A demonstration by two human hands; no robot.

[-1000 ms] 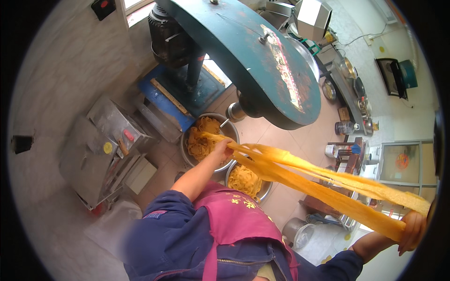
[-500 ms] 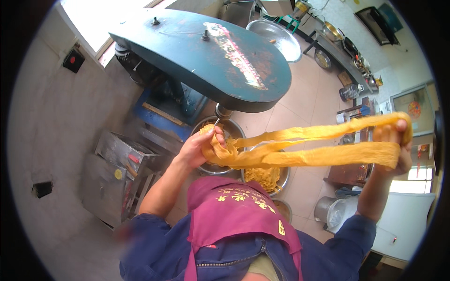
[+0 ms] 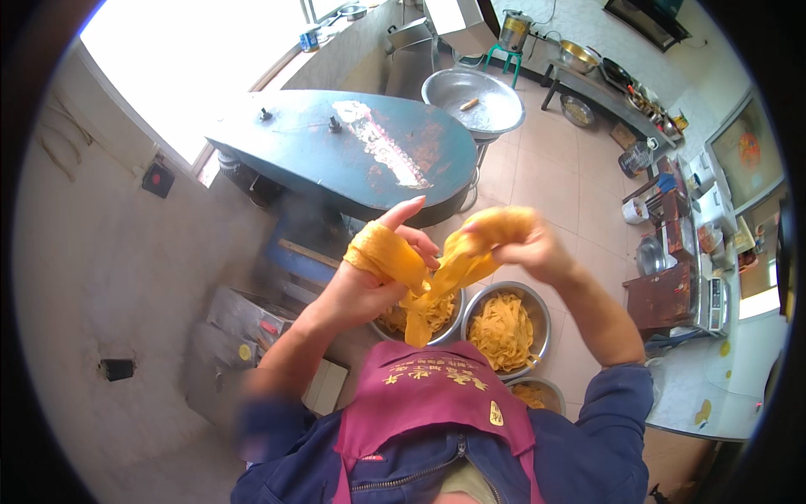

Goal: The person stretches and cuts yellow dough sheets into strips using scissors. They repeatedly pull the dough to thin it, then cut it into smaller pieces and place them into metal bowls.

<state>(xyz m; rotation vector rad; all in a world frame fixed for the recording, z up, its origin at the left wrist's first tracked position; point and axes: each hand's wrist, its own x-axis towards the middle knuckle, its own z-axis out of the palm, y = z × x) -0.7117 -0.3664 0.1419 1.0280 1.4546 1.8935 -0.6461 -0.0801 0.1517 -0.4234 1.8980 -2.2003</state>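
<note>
A long orange-yellow ribbon point(image 3: 386, 254), soft and stretchy like dough, hangs between my hands in front of my chest. It wraps around the palm of my left hand point(image 3: 357, 292), whose index finger points outward while the thumb lies along the band. My right hand point(image 3: 544, 252) has its fingers curled over the other end, slightly blurred. The two parts cross in the middle, and a short tail droops over a metal bowl point(image 3: 459, 312) of similar yellow strips. Beside it stands a second metal bowl point(image 3: 548, 322) heaped with yellow strips point(image 3: 501, 330).
A blue-green machine point(image 3: 369, 143) with a rounded cover reaches out just beyond my hands. Behind it sits a wide metal basin point(image 3: 495, 122). A smaller bowl point(image 3: 557, 393) rests near my apron point(image 3: 437, 395). A brown cabinet point(image 3: 659, 298) and a white-topped table point(image 3: 701, 395) stand at right.
My right hand has come in from far right toward my left hand, so the stretched loop is now short and slack. My left hand has risen slightly, the band around its palm.
</note>
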